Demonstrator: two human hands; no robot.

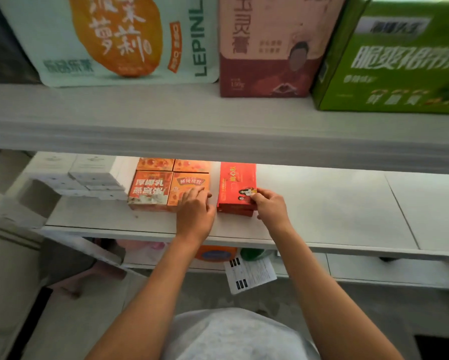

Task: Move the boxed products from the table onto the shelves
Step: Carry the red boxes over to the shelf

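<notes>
Red box (236, 188) lies flat on the middle shelf (322, 211), near its front edge. Right hand (269, 207) pinches its near right corner. Left hand (195, 209) rests with relaxed fingers on the orange boxes (153, 187) just left. Shelf rightward is bare.

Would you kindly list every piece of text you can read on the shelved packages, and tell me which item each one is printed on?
"LEPINL", cut off at the frame's top edge: white pouch, upper shelf.
"150g": pink and maroon box.
"厚椰乳燕窝粥": left orange box, lower shelf.
"鲜炖桃胶": orange box under the left hand.
Green carton: lettering too blurred.
Red box held by the right hand: too small to read.
White boxes: print illegible.
</notes>
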